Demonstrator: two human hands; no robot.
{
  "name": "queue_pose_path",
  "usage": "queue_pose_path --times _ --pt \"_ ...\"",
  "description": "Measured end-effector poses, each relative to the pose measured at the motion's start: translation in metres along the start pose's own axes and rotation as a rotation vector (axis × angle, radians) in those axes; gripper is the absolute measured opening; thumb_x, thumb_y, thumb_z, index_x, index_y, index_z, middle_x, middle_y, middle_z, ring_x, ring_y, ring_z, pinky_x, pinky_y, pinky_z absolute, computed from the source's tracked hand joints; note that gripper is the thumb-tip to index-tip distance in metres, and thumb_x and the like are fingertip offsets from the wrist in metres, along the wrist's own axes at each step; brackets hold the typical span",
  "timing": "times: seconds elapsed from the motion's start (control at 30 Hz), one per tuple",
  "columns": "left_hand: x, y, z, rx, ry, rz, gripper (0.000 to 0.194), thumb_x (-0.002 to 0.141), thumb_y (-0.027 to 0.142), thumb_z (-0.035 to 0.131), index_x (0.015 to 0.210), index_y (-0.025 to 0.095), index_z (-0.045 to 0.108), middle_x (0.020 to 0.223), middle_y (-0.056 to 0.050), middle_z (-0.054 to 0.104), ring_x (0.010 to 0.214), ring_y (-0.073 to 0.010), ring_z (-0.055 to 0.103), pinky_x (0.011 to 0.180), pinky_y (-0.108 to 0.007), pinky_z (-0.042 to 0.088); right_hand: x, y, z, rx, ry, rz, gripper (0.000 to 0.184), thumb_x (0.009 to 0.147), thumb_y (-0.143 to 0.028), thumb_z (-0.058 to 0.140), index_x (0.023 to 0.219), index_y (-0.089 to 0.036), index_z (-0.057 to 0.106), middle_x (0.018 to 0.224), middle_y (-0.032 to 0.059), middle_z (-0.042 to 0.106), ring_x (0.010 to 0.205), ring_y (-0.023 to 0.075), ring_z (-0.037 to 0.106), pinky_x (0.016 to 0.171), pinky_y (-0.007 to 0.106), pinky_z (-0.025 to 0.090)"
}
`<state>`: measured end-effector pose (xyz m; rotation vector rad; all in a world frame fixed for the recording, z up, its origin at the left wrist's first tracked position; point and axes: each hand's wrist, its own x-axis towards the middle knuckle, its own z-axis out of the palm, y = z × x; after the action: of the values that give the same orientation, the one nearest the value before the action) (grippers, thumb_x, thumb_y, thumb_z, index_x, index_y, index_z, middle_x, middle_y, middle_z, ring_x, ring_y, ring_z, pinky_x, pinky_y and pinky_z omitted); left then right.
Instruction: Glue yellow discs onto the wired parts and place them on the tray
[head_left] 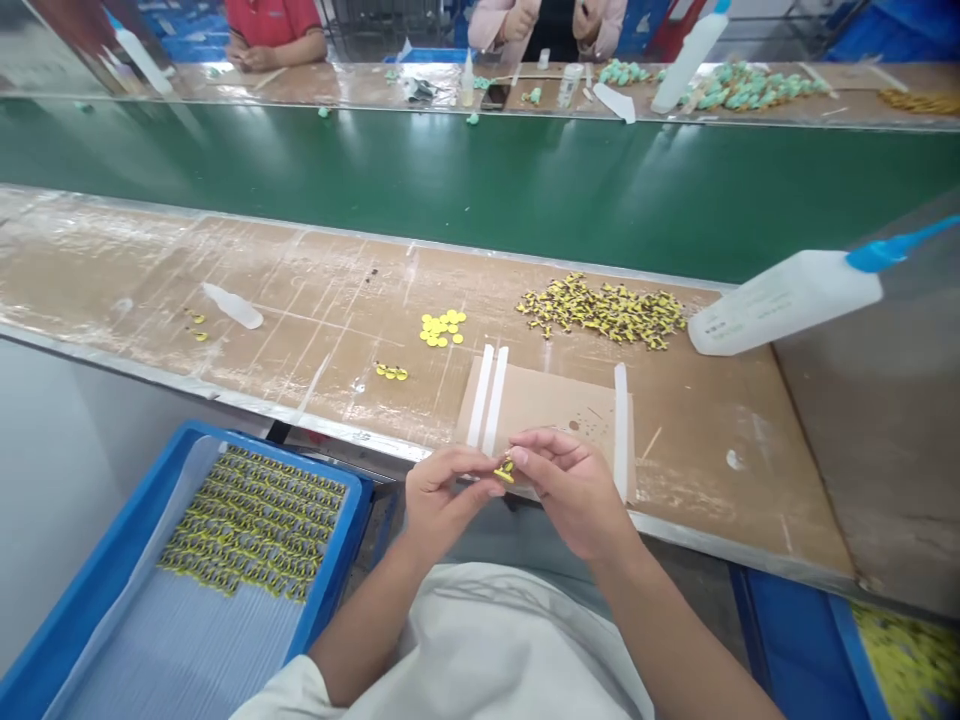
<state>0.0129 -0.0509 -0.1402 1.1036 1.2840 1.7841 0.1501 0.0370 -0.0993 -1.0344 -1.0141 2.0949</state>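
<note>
Between my two hands is a small yellow-and-black piece (pixel 505 470) with a flat yellow base. My left hand (pixel 448 492) pinches it from the left with thumb and forefinger. From the right, my right hand (pixel 574 485) grips its upper part between thumb and fingertip. Both hands are at the table's front edge, over a cardboard sheet (pixel 551 405) taped down with white strips. Beyond it lie a heap of small yellow-and-black pieces (pixel 607 308) and a group of yellow discs (pixel 442 328). A short row of joined pieces (pixel 391 372) sits left of the sheet.
A white glue bottle with a blue nozzle (pixel 787 300) leans at the right. A blue tray (pixel 176 440) holding rows of finished-looking pieces is at lower left. A small clear bottle (pixel 234 306) lies on the table. Past the green conveyor belt (pixel 420 180), two people sit opposite.
</note>
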Motion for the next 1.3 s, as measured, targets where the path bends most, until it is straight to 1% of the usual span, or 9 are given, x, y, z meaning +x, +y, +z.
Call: queue_pose_path --times 0.1,0.2,0.33,0.47,0.6,0.8,0.93,1.03,1.3 --pt "0.003 -0.002 -0.013 -0.012 0.115 -0.135 0.028 0.080 0.026 0.077 0.108 0.021 0.075 0.092 -0.007 0.075 0.074 -0.0156 0.069 0.071 -0.028 0.058 0.018 0.007 0.014 -0.039 0.034 -0.057 0.031 0.064 -0.040 0.089 0.083 -0.019 0.076 0.074 0.0032 0.074 0.063 0.0147 0.069 0.064 0.026 0.060" --pt "0.008 -0.006 -0.034 0.018 0.288 -0.223 0.033 0.082 0.032 0.075 0.113 0.019 0.071 0.094 -0.007 0.074 0.075 -0.0142 0.069 0.074 -0.028 0.058 0.046 0.015 0.036 -0.242 0.101 -0.250 0.031 0.067 -0.041 0.086 0.086 -0.019 0.076 0.080 0.0052 0.076 0.069 0.0176 0.071 0.066 0.028 0.061" --pt "0.012 -0.013 -0.074 0.123 0.517 -0.205 0.034 0.083 0.036 0.073 0.111 0.016 0.069 0.092 -0.006 0.072 0.080 -0.0147 0.069 0.077 -0.029 0.059 0.089 0.029 0.061 -0.693 0.104 -0.523 0.025 0.081 -0.041 0.071 0.092 -0.019 0.076 0.091 0.0077 0.077 0.078 0.0213 0.074 0.074 0.033 0.062" --pt "0.011 -0.019 -0.112 0.306 0.579 -0.141 0.034 0.084 0.035 0.071 0.113 0.017 0.066 0.099 -0.008 0.070 0.091 -0.0174 0.068 0.081 -0.031 0.058 0.120 0.040 0.071 -0.943 0.030 -0.659 0.019 0.085 -0.034 0.064 0.092 -0.023 0.076 0.097 0.0063 0.077 0.089 0.0240 0.073 0.086 0.037 0.059" --pt "0.019 -0.020 -0.131 0.594 0.482 -0.061 0.034 0.086 0.030 0.066 0.118 0.019 0.064 0.111 -0.010 0.066 0.101 -0.0205 0.065 0.084 -0.034 0.056 0.132 0.045 0.074 -1.029 -0.016 -0.686 0.018 0.086 -0.032 0.062 0.091 -0.023 0.077 0.095 0.0063 0.077 0.088 0.0244 0.073 0.084 0.037 0.058" --pt "0.051 -0.020 -0.135 0.860 0.292 0.002 0.043 0.087 0.025 0.063 0.129 0.018 0.058 0.120 -0.015 0.061 0.112 -0.0267 0.060 0.087 -0.039 0.053 0.137 0.050 0.075 -1.062 -0.033 -0.675 0.017 0.087 -0.031 0.063 0.096 -0.023 0.075 0.097 0.0063 0.077 0.088 0.0238 0.073 0.086 0.038 0.058" --pt "0.080 -0.027 -0.149 0.814 0.100 0.015 0.049 0.087 0.024 0.063 0.135 0.018 0.055 0.130 -0.015 0.061 0.121 -0.0278 0.056 0.104 -0.046 0.044 0.139 0.053 0.071 -1.018 -0.043 -0.645 0.022 0.083 -0.029 0.067 0.103 -0.022 0.073 0.104 0.0056 0.076 0.095 0.0231 0.073 0.089 0.038 0.059" --pt "0.101 -0.031 -0.164 0.725 -0.002 -0.044 0.044 0.084 0.025 0.067 0.128 0.021 0.063 0.126 -0.013 0.066 0.115 -0.0272 0.061 0.103 -0.045 0.045 0.140 0.055 0.069 -0.972 -0.042 -0.625 0.023 0.082 -0.029 0.069 0.104 -0.022 0.072 0.105 0.0055 0.076 0.096 0.0223 0.073 0.091 0.038 0.059" --pt "0.131 -0.030 -0.174 0.580 -0.054 -0.142 0.024 0.074 0.031 0.078 0.096 0.021 0.078 0.093 -0.009 0.075 0.091 -0.0251 0.068 0.092 -0.042 0.051 0.142 0.058 0.065 -0.879 -0.032 -0.600 0.021 0.082 -0.032 0.068 0.100 -0.022 0.072 0.103 0.0053 0.076 0.094 0.0219 0.073 0.092 0.037 0.059"
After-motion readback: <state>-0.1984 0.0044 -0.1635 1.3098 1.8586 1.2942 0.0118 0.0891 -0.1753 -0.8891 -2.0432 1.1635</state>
